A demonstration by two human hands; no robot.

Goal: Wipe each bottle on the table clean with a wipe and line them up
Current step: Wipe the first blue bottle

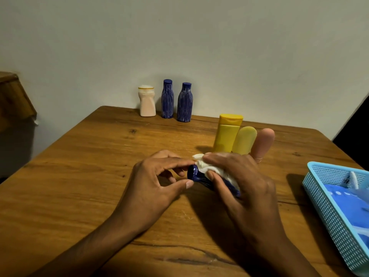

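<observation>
— Three bottles lined up at the back, approx 12 o'clock on the counter (pixel 83 156), near the wall: pale pink bottle (pixel 147 101) w/ a whitish cap, then first ribbed blue bottle (pixel 167 98), then second ribbed blue bottle (pixel 184 102). All upright, close together, not touching as far as I can see.

— And the one being worked on?

— Dark blue bottle (pixel 194 174), lying on its side at counter centre, cap end pointing to 9 o'clock. Right hand (pixel 239 176) is curled over its body w/ a white wipe (pixel 201 164) pressed between fingers and bottle; wipe bunches up near the neck. Left hand (pixel 157 176) pinches the cap end, thumb below, index finger on top.

— What's crowding the hands?

— Just behind the right hand, approx 1 o'clock: yellow bottle (pixel 227 134) w/ flip cap, upright; beside it a pale yellow bottle (pixel 244 139) and a peach bottle (pixel 262 142), both rounded on top. Their lower parts are hidden by the right hand, so can't tell how they sit. They look packed side by side.

— Anything else?

— Light blue mesh basket (pixel 327 198) at 3 o'clock, cut off by the frame edge. Holds smth blue and a couple of small white items, too unclear to name.

— Surface, room?

— Counter is brown wood w/ visible grain, knots and a long dark streak at 6 o'clock. Plain pale wall (pixel 179 41) behind. Brown wooden furniture (pixel 14 96) at 9 o'clock, partly in shadow. Dark area at the far right edge. Lighting is dim.
</observation>
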